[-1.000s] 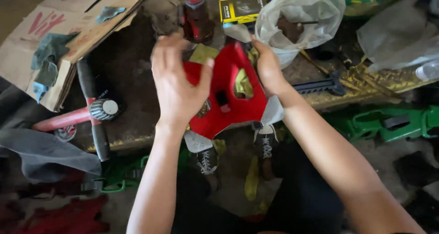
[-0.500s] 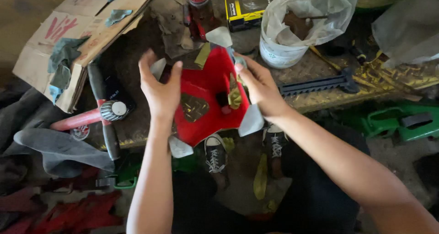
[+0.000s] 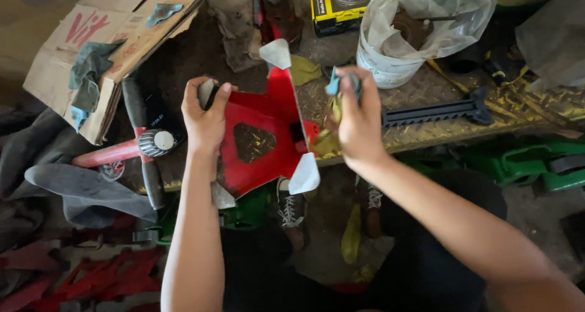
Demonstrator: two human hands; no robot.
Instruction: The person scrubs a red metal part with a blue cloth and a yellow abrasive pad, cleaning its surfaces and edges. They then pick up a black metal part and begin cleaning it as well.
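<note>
A red sheet-metal part (image 3: 259, 144) with bare grey corner tips and a heart-shaped cut-out is held over the front edge of a dirty workbench (image 3: 426, 132). My left hand (image 3: 205, 118) grips its upper left corner. My right hand (image 3: 359, 120) is just right of the part, closed on a crumpled yellow and grey-blue rag (image 3: 335, 99) that hangs against the part's right edge.
A torn cardboard box (image 3: 103, 41) with rags lies at back left. A red-handled tool (image 3: 131, 147) lies left of the part. A white bucket lined with a plastic bag (image 3: 420, 25), a yellow-black box (image 3: 341, 4) and a black toothed bar (image 3: 436, 112) sit to the right. Green metal parts (image 3: 536, 166) lie below the bench.
The red part has turned flatter and swung left in my left hand. My right hand let go of its edge and moved right and up with the rag.
</note>
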